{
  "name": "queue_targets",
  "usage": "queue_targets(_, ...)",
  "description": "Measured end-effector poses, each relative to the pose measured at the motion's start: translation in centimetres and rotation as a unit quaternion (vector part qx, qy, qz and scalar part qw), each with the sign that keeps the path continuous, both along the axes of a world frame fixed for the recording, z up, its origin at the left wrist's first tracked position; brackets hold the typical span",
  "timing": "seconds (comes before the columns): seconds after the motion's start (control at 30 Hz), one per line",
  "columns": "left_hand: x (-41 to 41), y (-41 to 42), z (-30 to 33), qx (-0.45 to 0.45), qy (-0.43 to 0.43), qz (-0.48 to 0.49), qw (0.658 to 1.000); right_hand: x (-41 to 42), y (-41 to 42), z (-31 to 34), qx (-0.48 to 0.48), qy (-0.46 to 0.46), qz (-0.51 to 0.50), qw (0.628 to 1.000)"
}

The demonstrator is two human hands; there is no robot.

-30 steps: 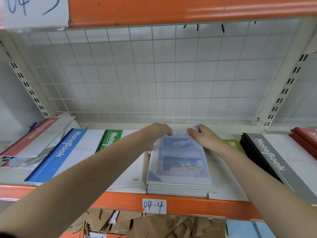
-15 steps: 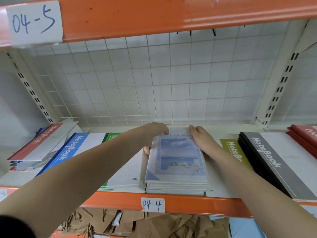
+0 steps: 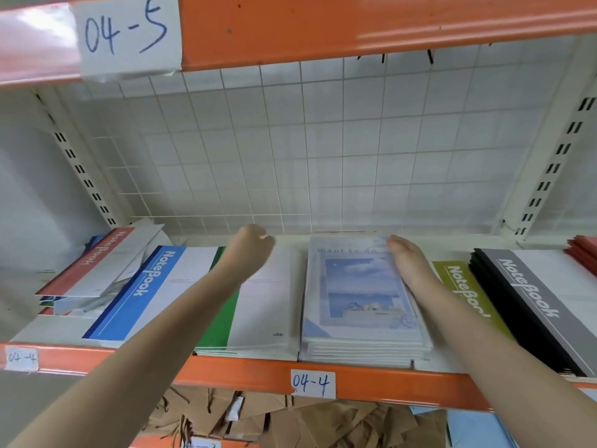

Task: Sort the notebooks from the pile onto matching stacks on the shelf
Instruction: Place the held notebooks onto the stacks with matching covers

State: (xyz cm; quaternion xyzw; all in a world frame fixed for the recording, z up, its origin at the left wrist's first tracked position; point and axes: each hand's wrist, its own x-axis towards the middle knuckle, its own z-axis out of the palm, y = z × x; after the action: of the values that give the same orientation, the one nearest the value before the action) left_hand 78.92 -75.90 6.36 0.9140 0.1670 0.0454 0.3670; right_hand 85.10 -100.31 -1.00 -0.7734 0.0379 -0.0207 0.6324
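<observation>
On the shelf (image 3: 381, 381) marked 04-4, a stack of pale blue sky-picture notebooks (image 3: 358, 299) lies flat at the middle, its long axis running front to back, from the orange front rail toward the wire grid behind. The right hand (image 3: 407, 260) rests on the stack's far right corner with its fingers laid straight along the top cover, touching rather than gripping. The left hand (image 3: 250, 250) hovers left of the stack, above the green notebook stack (image 3: 258, 305), apart from the blue covers; it is blurred, the fingers look loosely curled, and it seems to hold nothing, though I cannot tell for sure. To its left lie a blue-spined notebook stack (image 3: 142, 286) and then the untidy mixed pile (image 3: 93, 270), topped by a red-spined book lying askew. So the pile sits well to the left of both hands, and the left hand is plainly the nearer one; by my reckoning the coming reach goes leftward across the green and blue stacks. On the far side, a yellow-green notebook (image 3: 458, 286) and a grey-and-black stack (image 3: 529, 295) sit just beside the right forearm.
</observation>
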Motion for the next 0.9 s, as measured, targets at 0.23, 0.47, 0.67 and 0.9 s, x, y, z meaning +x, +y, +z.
queue_targets(0.23,-1.6,5.8,-3.3,0.029,-0.004,0.021,0.999,-0.9,0.8,0.2,0.044,0.002,-0.009,0.999)
queue_targets(0.47,-2.4,8.5,-3.5,-0.039,-0.048,0.031,0.998,-1.2,1.4,0.4,0.057,0.01,-0.043,0.997)
queue_targets(0.67,-3.0,9.7,-3.5,-0.106,-0.041,0.031,0.993,-2.0,1.4,0.6,0.075,0.02,-0.037,0.996)
queue_targets(0.9,-2.9,7.3,-4.2,-0.077,-0.04,-0.058,0.995,-3.1,1.8,1.1,0.086,0.043,-0.001,0.995)
